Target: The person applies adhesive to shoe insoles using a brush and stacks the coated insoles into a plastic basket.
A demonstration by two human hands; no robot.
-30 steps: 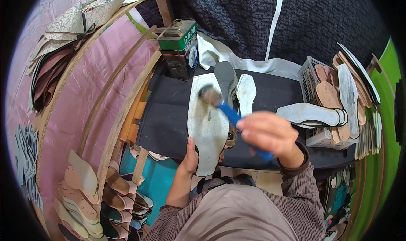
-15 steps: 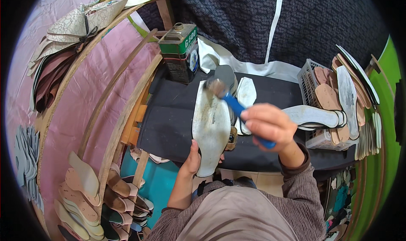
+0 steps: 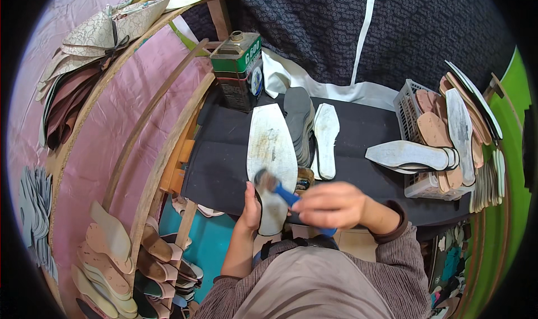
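Note:
My left hand [image 3: 252,210] grips the narrow end of a whitish shoe insole [image 3: 272,142], its thumb along the left edge. The insole has brownish stains and a wide end pointing away from me. In my right hand [image 3: 332,206] is a brush [image 3: 287,195] with a blue handle. Its blurred head is over the insole's left edge, near my left thumb; whether it touches cannot be told. Just right of the insole lies a stack of dark grey soles [image 3: 297,103]. Beyond it is a smaller pair of white insoles [image 3: 326,131]. A small brownish container [image 3: 305,177] is partly hidden.
A green and black metal can [image 3: 238,72] stands at the back left of the black-covered table [image 3: 218,151]. On the right, a grey plastic basket [image 3: 412,98] holds tan soles, with tied white insoles [image 3: 409,154] against it. Wooden racks [image 3: 168,134] with shoe parts line the left.
My right hand has brought the brush down and toward me, from the insole's far end to near my left hand. The insole has shifted slightly left.

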